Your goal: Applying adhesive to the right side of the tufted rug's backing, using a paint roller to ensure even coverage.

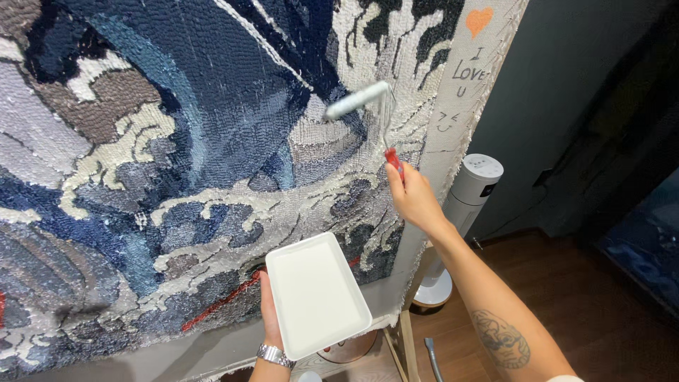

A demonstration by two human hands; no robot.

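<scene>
White tower fan point(472, 191) on wooden floor point(580, 311).

— Where is the right hand point(412, 194)?
— It is up high, with the arm stretched out long. The fingers are curled tight in a fist. There is a tattoo on the forearm.
— And the left hand point(269, 311)?
— It is low and close to the body. The fingers point up, and the wrist wears a silver watch.
</scene>
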